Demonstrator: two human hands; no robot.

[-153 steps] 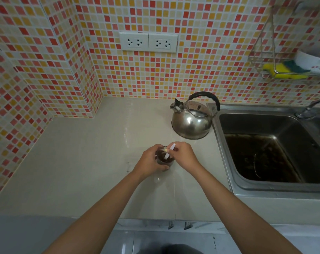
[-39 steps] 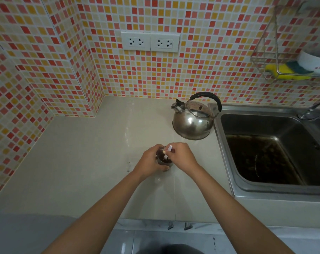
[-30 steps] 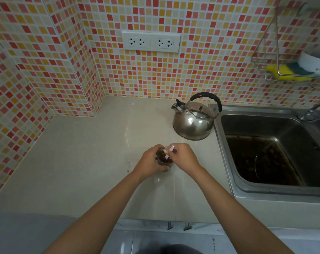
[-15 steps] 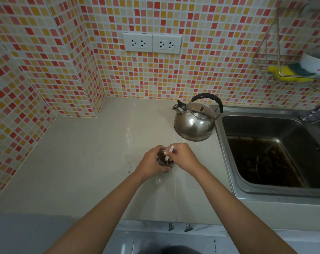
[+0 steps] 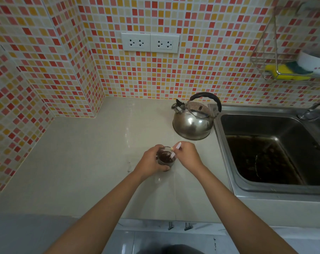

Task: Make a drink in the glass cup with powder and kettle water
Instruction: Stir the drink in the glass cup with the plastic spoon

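White stir stick point(image 5: 174, 152) pinched in right hand point(image 5: 188, 155) fingertips, lower end in dark drink, glass cup point(image 5: 165, 159) wrapped by left hand point(image 5: 150, 160) on pale countertop point(image 5: 82, 162), steel kettle point(image 5: 193, 121) beyond, beside sink point(image 5: 228, 162)

Glass cup point(image 5: 165, 158) half hidden by left hand point(image 5: 150, 162) — bowl point(image 5: 314, 61) cut off.

Single head-worn view, forward and down over the counter point(image 5: 78, 162).
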